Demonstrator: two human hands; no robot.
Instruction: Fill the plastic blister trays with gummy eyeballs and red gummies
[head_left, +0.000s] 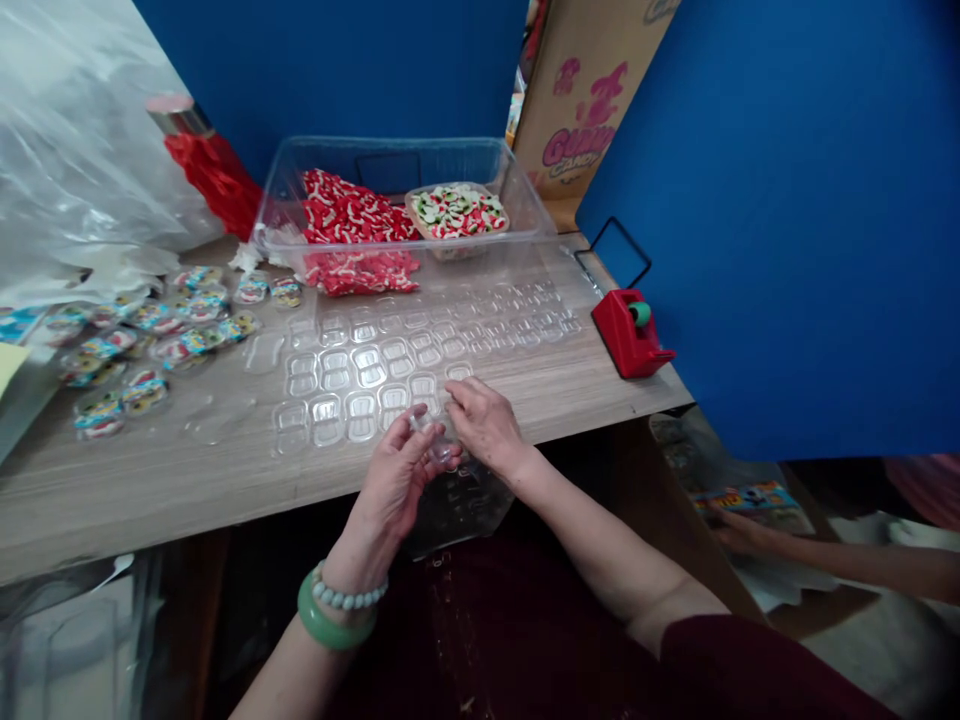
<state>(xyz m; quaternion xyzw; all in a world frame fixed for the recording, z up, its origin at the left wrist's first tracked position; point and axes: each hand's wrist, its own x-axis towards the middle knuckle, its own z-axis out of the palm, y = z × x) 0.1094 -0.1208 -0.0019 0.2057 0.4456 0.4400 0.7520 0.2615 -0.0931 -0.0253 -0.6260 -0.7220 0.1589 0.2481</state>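
Clear plastic piece (441, 452), hands (486, 422) curled, close together

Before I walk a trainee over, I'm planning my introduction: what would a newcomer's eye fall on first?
Probably the red-and-white pieces heaped in the clear tub at the back of the table. Next, perhaps the red tape dispenser near its right end. Then, at the front, the left hand holding a clear plastic piece beside the right hand.

my little clear plastic piece (439, 451), kinda half hidden, just below frame center, my clear molded trays (361, 415), pretty shiny, lying in rows mid-frame
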